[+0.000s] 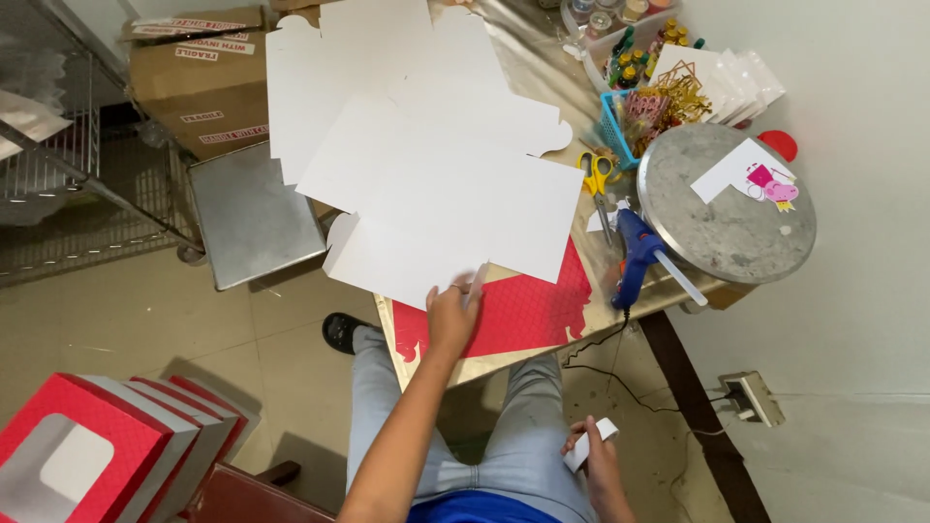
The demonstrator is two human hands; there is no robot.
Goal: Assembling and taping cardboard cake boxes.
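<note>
I read this as the sheet-picking step of box assembly: my left hand (452, 315) pinches the near edge of the white die-cut cardboard stack (436, 165), fingers clamped on it with a thin white strip (476, 285) poking up at 1 o'clock of the hand. A red dotted box blank (523, 315) lies flat under the stack, at 3 o'clock of that hand. My right hand (599, 455), low at 5 o'clock, is closed around a small white roll-like piece (591, 444); what it is I cannot tell. Next move likely calls for sliding one sheet free without dragging the rest. A blue glue gun (635, 254) lies just beside the blank at 2 o'clock. The table (484, 360) is mostly covered, and the folded red window boxes (107, 450) at 8 o'clock are cut off.
</note>
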